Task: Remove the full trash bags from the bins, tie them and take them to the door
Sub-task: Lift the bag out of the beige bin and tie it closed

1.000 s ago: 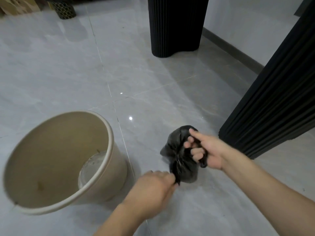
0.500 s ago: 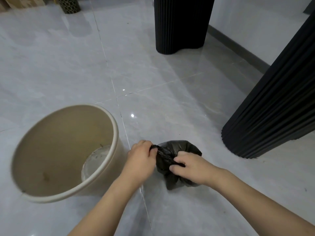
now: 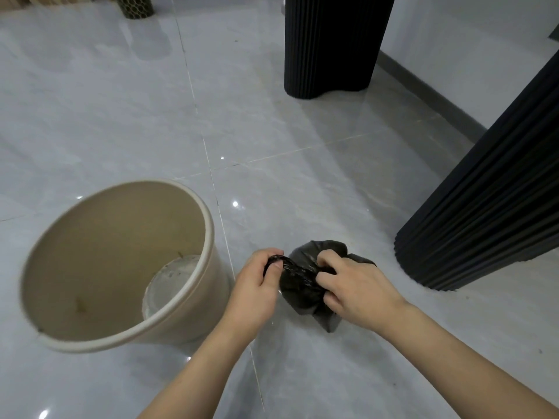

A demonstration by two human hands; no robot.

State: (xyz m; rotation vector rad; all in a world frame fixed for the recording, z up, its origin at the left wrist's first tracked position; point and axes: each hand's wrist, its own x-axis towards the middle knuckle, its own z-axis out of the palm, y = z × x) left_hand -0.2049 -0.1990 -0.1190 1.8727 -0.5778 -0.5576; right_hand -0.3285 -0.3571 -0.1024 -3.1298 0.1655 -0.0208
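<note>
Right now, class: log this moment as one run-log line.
step: tying | left hand: grip on bag's twisted end | right hand: grip on trash bag | bin: bag out

Black trash bag (image 3: 302, 285) on grey tiled floor (image 3: 121, 116), its twisted neck gripped by the left hand (image 3: 257, 285); right hand (image 3: 357, 288) clutches the bag body. Beige bin (image 3: 187, 300) (unlined) stands just left; black fluted column (image 3: 484, 213) right.

1. I see a trash bag (image 3: 302, 285) of thin, crinkled black plastic with a slight sheen.
2. The beige bin (image 3: 199, 225) looks like smooth, matt plastic.
3. The floor (image 3: 90, 116) is glossy grey tile.
4. The black ribbed column (image 3: 484, 213) reads matt.
</note>
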